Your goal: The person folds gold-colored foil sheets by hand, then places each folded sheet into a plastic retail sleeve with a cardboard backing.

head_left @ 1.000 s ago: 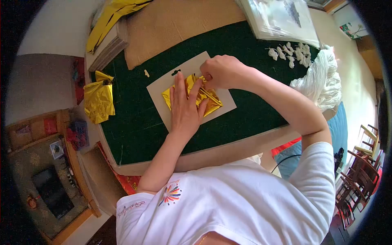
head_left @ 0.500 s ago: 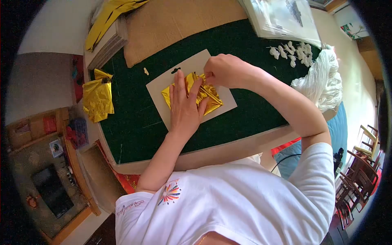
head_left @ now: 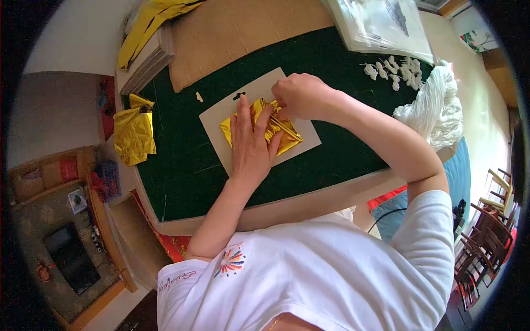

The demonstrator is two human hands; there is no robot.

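Observation:
A shiny gold foil piece (head_left: 288, 144), creased and folded, lies on a pale grey card (head_left: 216, 118) with a dark hanging slot near its far edge. My left hand (head_left: 251, 140) rests flat on the foil with its fingers spread, pressing it against the card. At the foil's far right side, my right hand (head_left: 301, 95) is closed, its fingertips pinched at the foil's upper edge. What exactly sits between those fingertips is partly hidden by the hand.
More gold foil (head_left: 134, 132) lies at the table's left edge. A small pale cut-out (head_left: 199, 97) is near the card. White string bundles (head_left: 408, 70), a white cord hank (head_left: 436, 110) and clear plastic bags (head_left: 381, 27) are at the right. Brown cardboard (head_left: 237, 36) covers the back.
My right hand has shifted very slightly left along the foil's upper edge. The left hand stays in place on the foil.

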